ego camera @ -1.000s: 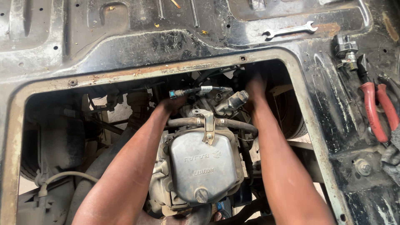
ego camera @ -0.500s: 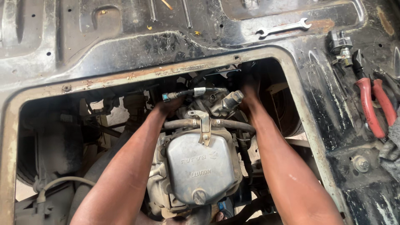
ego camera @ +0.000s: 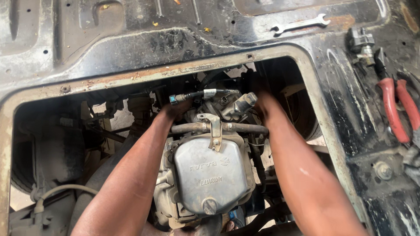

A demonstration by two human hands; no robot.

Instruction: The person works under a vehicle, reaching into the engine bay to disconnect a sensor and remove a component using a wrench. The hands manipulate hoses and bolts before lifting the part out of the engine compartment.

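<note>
Both my arms reach down through a rectangular opening in a dirty metal vehicle floor [ego camera: 131, 52] into the engine bay. My left hand [ego camera: 174, 109] is at the far side of the engine, just under a thin cable with a blue-tipped connector [ego camera: 175, 98]. My right hand [ego camera: 261, 101] is deep in shadow beside a grey metal fitting [ego camera: 243, 103]; its fingers are hidden. Between my forearms sits the grey engine cover [ego camera: 210, 175] with a hose [ego camera: 245, 127] clamped across its top.
A silver open-end spanner [ego camera: 301, 24] lies on the floor panel beyond the opening. Red-handled pliers [ego camera: 396, 109] and a small metal part [ego camera: 362, 43] lie at the right. The rusty opening edge [ego camera: 323, 126] runs close to my right forearm.
The view has shifted slightly downward. Both hands stay at the far side of the engine, with only small movement.
</note>
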